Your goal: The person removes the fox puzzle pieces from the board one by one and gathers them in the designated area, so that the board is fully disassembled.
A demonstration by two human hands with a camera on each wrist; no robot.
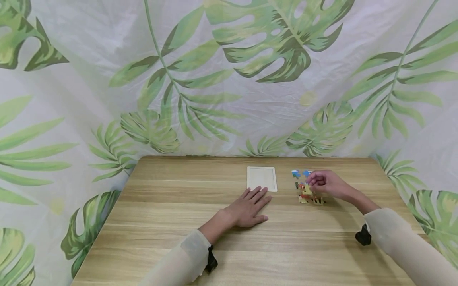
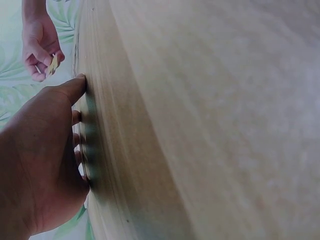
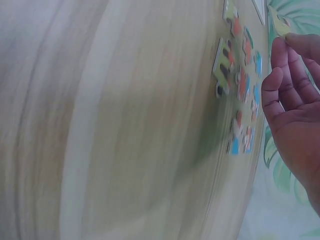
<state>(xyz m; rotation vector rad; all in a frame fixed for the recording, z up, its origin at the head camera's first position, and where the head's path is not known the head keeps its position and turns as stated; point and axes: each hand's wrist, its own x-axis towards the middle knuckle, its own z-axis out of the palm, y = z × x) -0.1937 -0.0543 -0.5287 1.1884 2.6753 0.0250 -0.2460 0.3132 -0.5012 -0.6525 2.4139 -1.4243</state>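
Observation:
A yellow jigsaw puzzle piece (image 3: 279, 22) is pinched between the thumb and fingertips of my right hand (image 1: 326, 184), raised above the table. Under and around that hand lie several loose puzzle pieces (image 1: 295, 174), coloured blue, red, yellow and black; the hand hides some of them in the head view. Flat on the table, my left hand (image 1: 247, 208) has its fingers spread, fingertips right at the near edge of a pale puzzle tray (image 1: 262, 179). The tray's recess shows bare. In the left wrist view, the left palm (image 2: 37, 150) faces the tabletop with nothing held.
The wooden table (image 1: 171, 222) reaches back to a leaf-patterned cloth (image 1: 200, 79) hanging behind it. Black wrist devices (image 1: 363, 235) show below both sleeves. The loose pieces lie to the right of the tray.

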